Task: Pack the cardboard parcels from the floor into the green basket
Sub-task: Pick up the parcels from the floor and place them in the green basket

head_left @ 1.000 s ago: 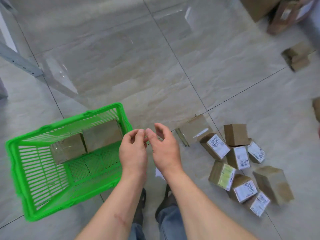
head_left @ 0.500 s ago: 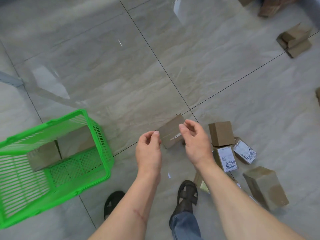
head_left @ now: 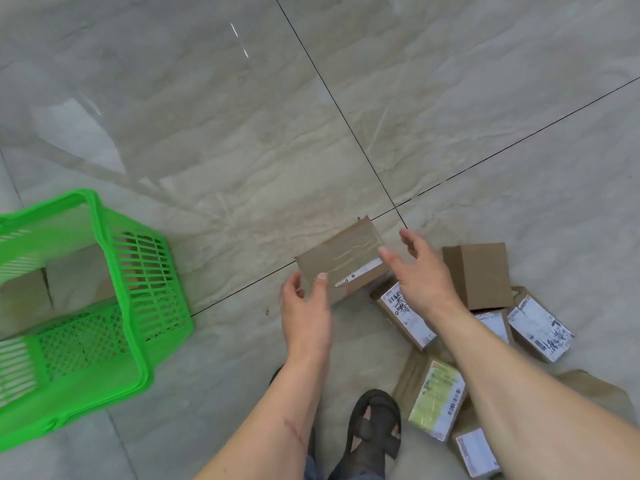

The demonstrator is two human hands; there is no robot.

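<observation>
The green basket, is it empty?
No, two plain cardboard parcels already sit inside the green basket, against its far wall.

- The green plastic slatted basket [head_left: 145, 271] is cut off by the left edge.
- The brown cardboard parcels inside the basket [head_left: 24, 299] are blurred.
- The lowest white-labelled cardboard parcel [head_left: 476, 452] is cropped by the bottom edge.
- The flat taped cardboard parcel [head_left: 343, 263] is partly covered by fingers.

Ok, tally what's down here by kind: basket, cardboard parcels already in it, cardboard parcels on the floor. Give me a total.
Green basket: 1
Parcels in the basket: 2
Parcels on the floor: 8, some partly hidden by an arm
Total: 11 things, 10 of them parcels
</observation>
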